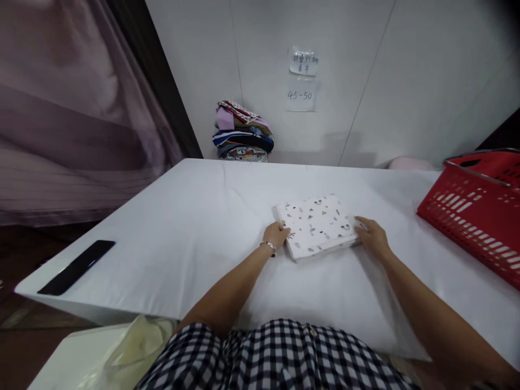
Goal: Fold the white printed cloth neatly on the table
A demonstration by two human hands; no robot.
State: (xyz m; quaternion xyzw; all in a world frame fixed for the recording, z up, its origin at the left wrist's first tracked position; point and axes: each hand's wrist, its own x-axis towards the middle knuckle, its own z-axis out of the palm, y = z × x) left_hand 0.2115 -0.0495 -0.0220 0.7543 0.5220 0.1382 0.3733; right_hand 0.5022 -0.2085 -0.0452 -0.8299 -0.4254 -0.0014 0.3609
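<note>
Folded speckled cloth point(316, 225): flat on white table point(195, 227), right of centre. Left hand point(276, 235) at its 8 o'clock corner, right hand point(372, 237) at 4 o'clock, apart, one per side, likely steadying the fold; pinching or merely pressing, not discernible. Red basket point(475, 211) at 3 o'clock; clothes stack point(242, 132) at 11 o'clock, against wall.

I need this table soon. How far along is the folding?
Done: folded clothes stack by the wall. In hand: spotted white cloth, folded square, left hand and right hand at its edges. Left: it has not joined the stack; the red basket hides its contents.
</note>
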